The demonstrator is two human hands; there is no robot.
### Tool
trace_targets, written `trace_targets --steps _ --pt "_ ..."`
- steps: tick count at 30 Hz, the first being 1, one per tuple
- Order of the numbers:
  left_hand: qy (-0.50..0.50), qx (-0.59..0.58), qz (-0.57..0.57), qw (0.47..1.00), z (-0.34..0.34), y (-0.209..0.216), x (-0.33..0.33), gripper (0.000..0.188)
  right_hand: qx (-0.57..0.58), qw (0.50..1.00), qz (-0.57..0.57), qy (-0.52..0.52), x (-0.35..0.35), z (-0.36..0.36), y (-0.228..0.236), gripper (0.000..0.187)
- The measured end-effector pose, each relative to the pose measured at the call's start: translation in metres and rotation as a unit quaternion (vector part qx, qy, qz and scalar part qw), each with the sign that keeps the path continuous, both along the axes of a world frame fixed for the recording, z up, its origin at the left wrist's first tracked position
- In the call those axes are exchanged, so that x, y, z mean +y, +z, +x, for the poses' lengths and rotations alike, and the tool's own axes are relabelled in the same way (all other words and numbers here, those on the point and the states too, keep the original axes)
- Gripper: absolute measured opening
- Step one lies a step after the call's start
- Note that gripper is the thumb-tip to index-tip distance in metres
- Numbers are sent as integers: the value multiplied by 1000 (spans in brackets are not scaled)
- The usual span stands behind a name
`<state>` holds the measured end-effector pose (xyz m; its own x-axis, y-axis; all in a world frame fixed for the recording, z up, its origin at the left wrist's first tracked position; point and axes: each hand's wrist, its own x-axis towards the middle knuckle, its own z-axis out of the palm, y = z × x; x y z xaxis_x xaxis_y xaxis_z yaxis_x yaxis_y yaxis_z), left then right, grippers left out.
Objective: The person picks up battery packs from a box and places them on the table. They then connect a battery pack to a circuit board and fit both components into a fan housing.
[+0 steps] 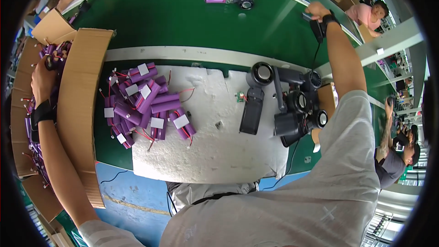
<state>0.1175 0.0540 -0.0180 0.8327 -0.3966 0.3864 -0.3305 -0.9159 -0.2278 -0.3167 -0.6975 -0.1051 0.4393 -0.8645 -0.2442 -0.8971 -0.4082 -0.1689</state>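
Nearest, at nine o'clock, the left hand (42, 78) reaches into a cardboard box (81, 110) full of purple battery packs (55, 55); its grip is sunk among them, and I cannot tell how far the fingers have curled or whether they have one. At the centre, a white foam sheet (206, 146) lies on the green table (183, 18), with a heap of purple packs (146, 103) at its ten o'clock and black fan housings (292, 110) at its three o'clock. Farthest, at one o'clock, the right hand (318, 11) closes its grip on a small black device (316, 29) with a cable hanging from it.
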Motion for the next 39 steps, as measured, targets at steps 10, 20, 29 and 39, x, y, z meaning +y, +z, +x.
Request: trace_targets --steps 10,20,29,39 --pt "-40 65 -119 990 -40 -2 -66 50 101 965 -230 73 -70 -106 -66 30" --pt "-57 64 -128 988 -50 1 -81 52 29 949 -310 -40 -8 -78 13 28" --pt "-50 65 -156 984 -26 -4 -69 52 -74 940 -270 194 211 -55 204 34" --pt "-60 33 -155 986 -27 8 -83 49 -313 907 105 262 454 -120 197 24"
